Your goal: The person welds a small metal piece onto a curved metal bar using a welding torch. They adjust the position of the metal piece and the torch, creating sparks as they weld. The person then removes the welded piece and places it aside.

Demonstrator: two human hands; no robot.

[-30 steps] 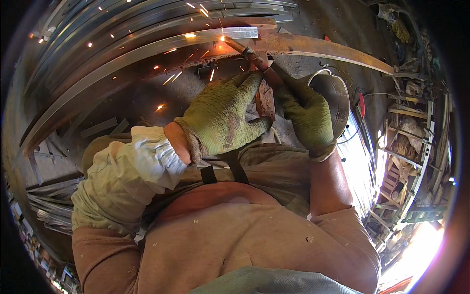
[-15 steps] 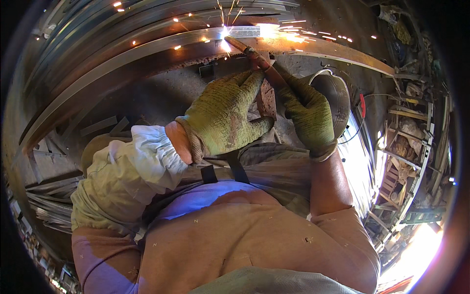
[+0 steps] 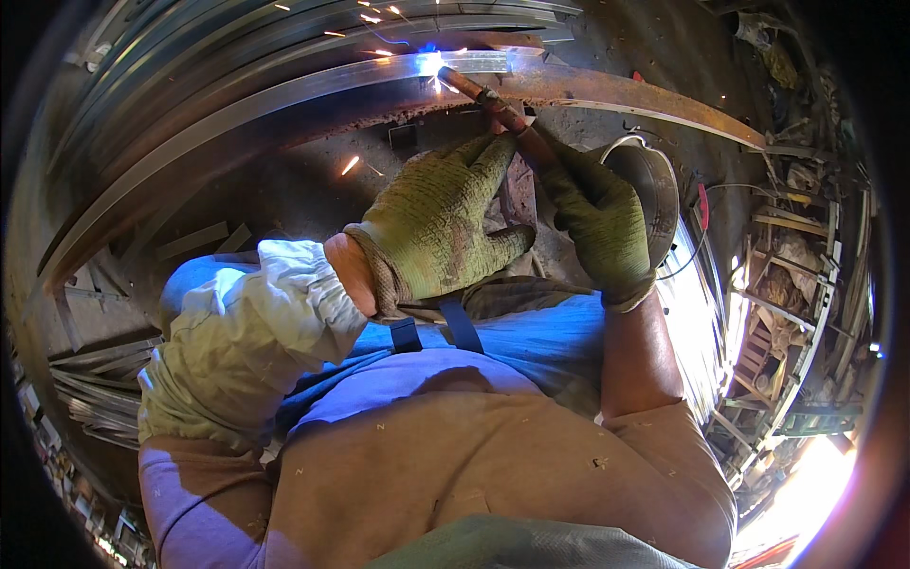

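Centrally in the head view: two hands in green knitted gloves, close together just above the middle of the frame. Left hand (image 3: 441,228) lying with fingers loosely curved and spread, fingertips reaching toward the welding rod holder (image 3: 507,119) from the left, touching or just beside it; cannot tell which. Right hand (image 3: 595,216) clenched around the lower end of that holder, fingers wrapped fully about it. Holder running up and left from the right hand to the upper middle of the frame, ending in a bright blue-white arc (image 3: 431,64) on a long curved metal strip (image 3: 237,104). Orange sparks (image 3: 351,165) scattered above the arc and down to its lower left. Strip sweeping from the left edge up across the top, shiny grey on the left, rusty brown (image 3: 645,97) to the right of the arc. More bent metal strips (image 3: 142,57) stacked behind it in the upper left. Metal bucket (image 3: 654,175) with a wire handle just right of the right hand, partly hidden by it. Pale cloth sleeve (image 3: 237,341) bunched on the left forearm, lower left of centre; right forearm bare. Wooden scrap and clutter (image 3: 787,284) along the right edge, sunlit patch at lower right.
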